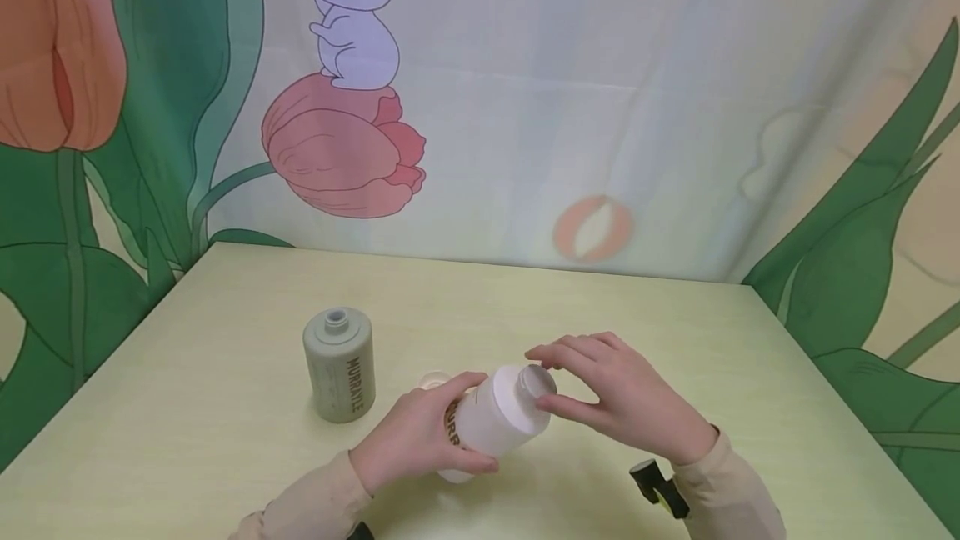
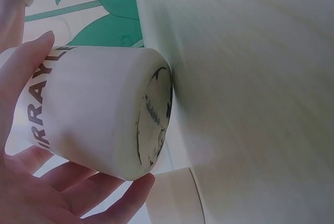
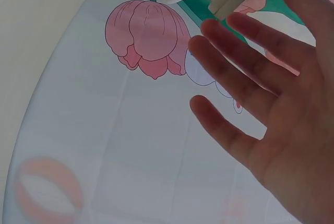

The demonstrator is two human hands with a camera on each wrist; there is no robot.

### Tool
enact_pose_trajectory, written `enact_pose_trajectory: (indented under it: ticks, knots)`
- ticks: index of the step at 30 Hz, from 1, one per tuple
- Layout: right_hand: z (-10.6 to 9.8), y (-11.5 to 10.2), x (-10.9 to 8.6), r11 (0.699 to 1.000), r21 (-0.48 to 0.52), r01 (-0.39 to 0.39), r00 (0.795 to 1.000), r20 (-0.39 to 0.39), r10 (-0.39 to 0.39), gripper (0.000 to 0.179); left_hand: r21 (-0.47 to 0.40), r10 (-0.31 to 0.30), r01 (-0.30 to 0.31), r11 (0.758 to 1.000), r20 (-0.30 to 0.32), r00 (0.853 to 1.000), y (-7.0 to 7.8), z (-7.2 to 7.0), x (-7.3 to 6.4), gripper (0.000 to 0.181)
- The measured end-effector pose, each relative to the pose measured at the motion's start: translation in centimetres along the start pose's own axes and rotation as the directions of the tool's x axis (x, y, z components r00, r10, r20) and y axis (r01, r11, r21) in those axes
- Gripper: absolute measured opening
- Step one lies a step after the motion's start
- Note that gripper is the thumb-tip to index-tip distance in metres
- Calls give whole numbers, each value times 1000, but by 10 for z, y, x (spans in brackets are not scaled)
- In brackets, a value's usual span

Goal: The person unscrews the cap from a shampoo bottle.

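Note:
A white plastic bottle (image 1: 491,419) with dark lettering is tilted over the table, its base low and its neck (image 1: 537,382) pointing up to the right. My left hand (image 1: 423,432) grips it round the body, thumb on the near side; in the left wrist view the scuffed base (image 2: 155,117) faces the table. Around the neck end is my right hand (image 1: 611,394), thumb tip right at its rim and fingers stretched out past it. Those straight, spread fingers (image 3: 235,78) show plainly in the right wrist view.
A grey-green MURRAYLE bottle (image 1: 341,373) with an open neck stands upright on the pale table (image 1: 187,390) at left. Partly hidden behind my left hand is a white round-topped thing (image 1: 433,378). A printed curtain (image 1: 510,132) hangs behind the table.

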State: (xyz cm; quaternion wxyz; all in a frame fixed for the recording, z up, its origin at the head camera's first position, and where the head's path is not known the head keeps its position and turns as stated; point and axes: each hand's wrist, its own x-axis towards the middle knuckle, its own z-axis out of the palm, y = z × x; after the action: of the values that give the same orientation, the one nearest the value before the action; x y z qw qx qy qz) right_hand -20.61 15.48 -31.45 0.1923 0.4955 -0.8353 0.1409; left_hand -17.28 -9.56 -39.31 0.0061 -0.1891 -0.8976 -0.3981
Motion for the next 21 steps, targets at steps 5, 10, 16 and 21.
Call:
enact_pose_trajectory:
  ticks: [5,10,16,21]
  knots:
    - [0,0,0,999,19,43,999,-6,-43,31,-1,-5,5,1000,1,1000,-1,1,0,81]
    - [-2,0,0,999,28,45,999,19,-45,41,14,-11,11,1000,-1,1000,-1,0,1,83]
    - [-1,-2,1,1000,10,12,1000,-5,-12,32,20,-12,12,1000,2,1000,-2,1,1,84]
    - [-5,-3,1,997,13,79,996,31,-79,36,24,-9,9,1000,7,1000,-1,1,1,84]
